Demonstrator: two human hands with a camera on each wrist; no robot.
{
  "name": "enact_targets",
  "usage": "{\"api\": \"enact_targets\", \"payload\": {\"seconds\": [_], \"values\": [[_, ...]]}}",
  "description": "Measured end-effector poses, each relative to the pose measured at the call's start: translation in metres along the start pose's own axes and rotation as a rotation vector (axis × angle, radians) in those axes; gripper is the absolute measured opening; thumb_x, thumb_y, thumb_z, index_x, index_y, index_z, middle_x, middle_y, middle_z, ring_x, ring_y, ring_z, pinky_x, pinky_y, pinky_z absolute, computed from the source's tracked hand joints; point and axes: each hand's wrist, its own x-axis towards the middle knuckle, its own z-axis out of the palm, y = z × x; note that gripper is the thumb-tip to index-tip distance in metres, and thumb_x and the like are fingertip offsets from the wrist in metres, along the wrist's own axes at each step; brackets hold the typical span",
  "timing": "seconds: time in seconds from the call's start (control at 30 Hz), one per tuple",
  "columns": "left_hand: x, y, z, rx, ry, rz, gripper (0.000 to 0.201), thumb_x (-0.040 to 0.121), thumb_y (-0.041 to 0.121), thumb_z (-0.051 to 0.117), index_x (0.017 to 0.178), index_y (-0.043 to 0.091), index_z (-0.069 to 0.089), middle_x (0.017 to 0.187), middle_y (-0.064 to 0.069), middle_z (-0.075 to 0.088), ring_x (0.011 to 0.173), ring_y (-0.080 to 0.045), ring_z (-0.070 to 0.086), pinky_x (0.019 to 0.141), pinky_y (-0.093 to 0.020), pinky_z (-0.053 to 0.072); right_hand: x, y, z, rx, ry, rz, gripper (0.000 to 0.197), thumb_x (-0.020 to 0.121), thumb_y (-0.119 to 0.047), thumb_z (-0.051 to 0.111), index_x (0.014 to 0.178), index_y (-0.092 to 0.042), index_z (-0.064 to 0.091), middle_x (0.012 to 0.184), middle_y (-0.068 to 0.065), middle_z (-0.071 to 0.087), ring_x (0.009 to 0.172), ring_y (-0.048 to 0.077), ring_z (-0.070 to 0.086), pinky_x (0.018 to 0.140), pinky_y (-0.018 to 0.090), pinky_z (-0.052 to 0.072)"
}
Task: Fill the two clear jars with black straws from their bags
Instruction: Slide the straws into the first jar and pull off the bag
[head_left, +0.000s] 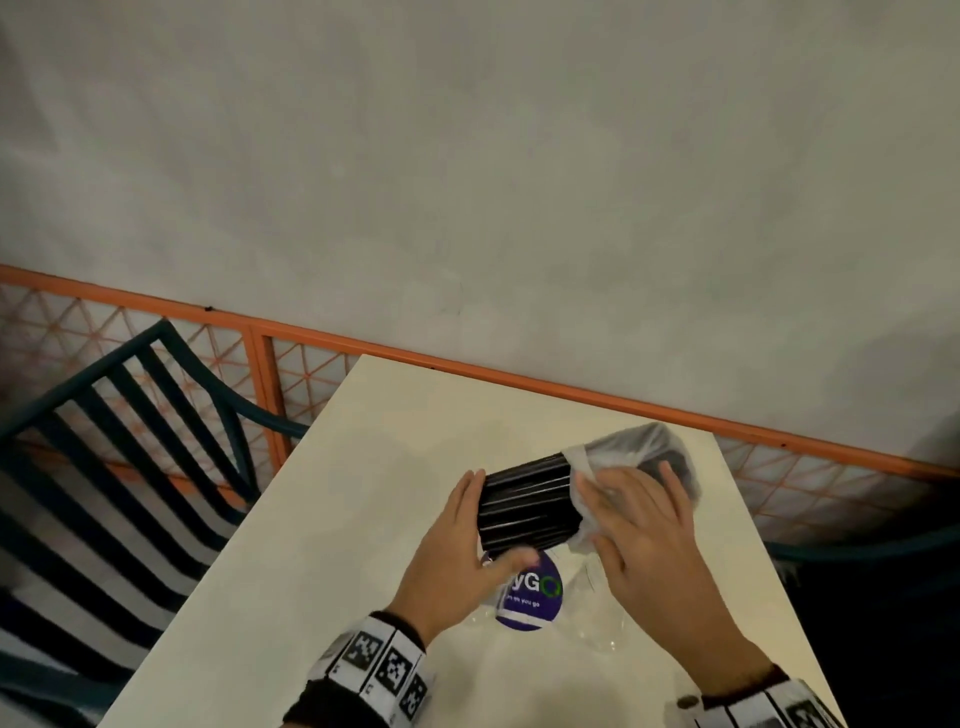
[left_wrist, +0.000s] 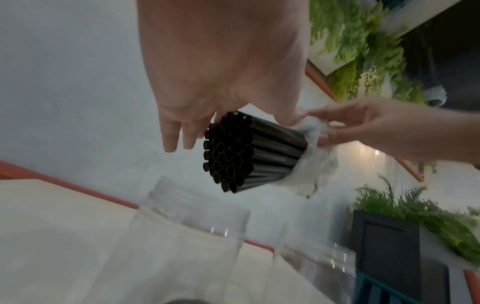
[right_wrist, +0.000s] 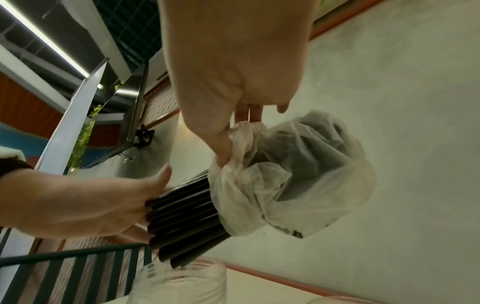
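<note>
A bundle of black straws (head_left: 524, 501) lies level above the white table (head_left: 358, 499), its right half still inside a thin clear plastic bag (head_left: 628, 452). My left hand (head_left: 457, 540) grips the bare left end, fingers on the far side and thumb on the near side. My right hand (head_left: 639, 525) pinches the bunched bag (right_wrist: 298, 174) beside the straws (right_wrist: 187, 222). Two clear jars (left_wrist: 192, 226) (left_wrist: 317, 265) stand open on the table right below the bundle (left_wrist: 246, 156). In the head view my hands mostly hide them; one shows a round purple label (head_left: 532, 597).
A dark slatted chair (head_left: 130, 441) stands left of the table. An orange-framed mesh railing (head_left: 571, 389) runs along the table's far edge, with grey floor beyond. The table's right edge is close to my right wrist.
</note>
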Motion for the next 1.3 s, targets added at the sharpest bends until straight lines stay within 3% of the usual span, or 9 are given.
{"api": "enact_targets", "payload": {"seconds": [0.23,0.3,0.4,0.67,0.83,0.93,1.03,1.13,1.3], "values": [[0.014,-0.039,0.036,0.053,0.148,0.019,0.112,0.06,0.076,0.06,0.143,0.015,0.016,0.145,-0.002,0.035,0.131,-0.016,0.038,0.105,-0.039,0.039,0.015,-0.003,0.009,-0.042,-0.148,-0.113,0.05,0.099,-0.032,0.01,0.118,-0.013,0.052,0.107,0.011,0.066,0.111,0.023,0.044,0.111,0.037,0.012],[0.014,-0.044,0.039,0.103,0.166,0.034,0.107,0.067,0.08,0.045,0.143,0.011,0.015,0.147,-0.007,0.033,0.132,-0.021,0.038,0.108,-0.039,0.037,0.017,-0.001,0.012,-0.092,-0.141,-0.196,0.029,0.096,-0.027,0.039,0.12,-0.013,0.048,0.108,0.011,0.065,0.112,0.024,0.043,0.112,0.04,0.016],[0.011,-0.049,0.044,0.27,0.142,0.009,0.11,0.069,0.085,0.015,0.145,0.005,0.013,0.152,-0.017,0.022,0.14,-0.031,0.025,0.114,-0.038,0.022,0.02,-0.004,0.014,-0.153,-0.221,-0.246,0.072,0.059,-0.017,0.084,0.121,-0.011,0.048,0.109,0.012,0.067,0.114,0.026,0.042,0.108,0.046,0.019],[0.01,-0.048,0.038,0.468,-0.032,-0.124,0.128,0.045,0.084,-0.026,0.145,0.006,-0.009,0.157,-0.012,-0.006,0.145,-0.028,0.004,0.117,-0.038,0.011,0.043,-0.03,0.006,-0.282,-0.382,-0.374,0.069,0.054,-0.037,0.084,0.115,-0.011,0.064,0.109,0.012,0.069,0.107,0.029,0.063,0.099,0.048,0.04],[0.011,-0.047,0.021,0.095,-0.099,-0.121,0.119,0.061,0.089,0.019,0.144,0.01,-0.012,0.157,-0.004,-0.004,0.144,-0.016,0.007,0.117,-0.036,0.018,0.041,-0.044,0.015,-0.352,-0.448,-0.476,0.058,0.063,-0.04,0.078,0.113,-0.016,0.064,0.113,0.008,0.067,0.112,0.027,0.059,0.105,0.044,0.036],[0.011,-0.04,0.005,-0.059,-0.015,-0.008,0.093,0.084,0.041,0.058,0.145,0.021,-0.01,0.15,0.015,0.002,0.136,0.003,0.009,0.106,-0.004,0.014,0.033,-0.052,0.022,-0.358,-0.434,-0.576,0.044,0.067,-0.04,0.075,0.108,-0.023,0.068,0.114,0.0,0.069,0.114,0.021,0.059,0.106,0.043,0.029],[0.01,-0.044,-0.002,-0.05,0.049,0.136,0.083,0.084,0.019,0.063,0.145,0.029,0.008,0.152,0.016,0.016,0.134,0.009,0.019,0.099,0.004,0.018,0.024,-0.05,0.033,-0.398,-0.387,-0.597,0.052,0.07,-0.044,0.072,0.117,-0.024,0.062,0.133,0.0,0.057,0.128,0.027,0.048,0.112,0.05,0.023],[0.008,-0.051,-0.003,-0.071,0.095,0.157,0.069,0.084,0.016,0.062,0.142,0.03,0.026,0.147,0.013,0.032,0.132,0.007,0.03,0.109,-0.018,0.032,0.008,-0.04,0.049,-0.342,-0.275,-0.522,0.069,0.075,-0.034,0.065,0.137,-0.027,0.037,0.146,0.006,0.034,0.133,0.033,0.03,0.111,0.052,0.012],[0.005,-0.049,-0.002,-0.024,0.225,0.176,0.049,0.085,0.012,0.062,0.129,0.028,0.047,0.141,0.019,0.028,0.117,0.019,0.036,0.099,-0.005,0.033,-0.012,-0.036,0.053,-0.116,-0.075,-0.043,0.064,0.05,-0.017,0.08,0.105,-0.023,0.048,0.106,0.007,0.045,0.092,0.025,0.046,0.077,0.038,0.048]]}}
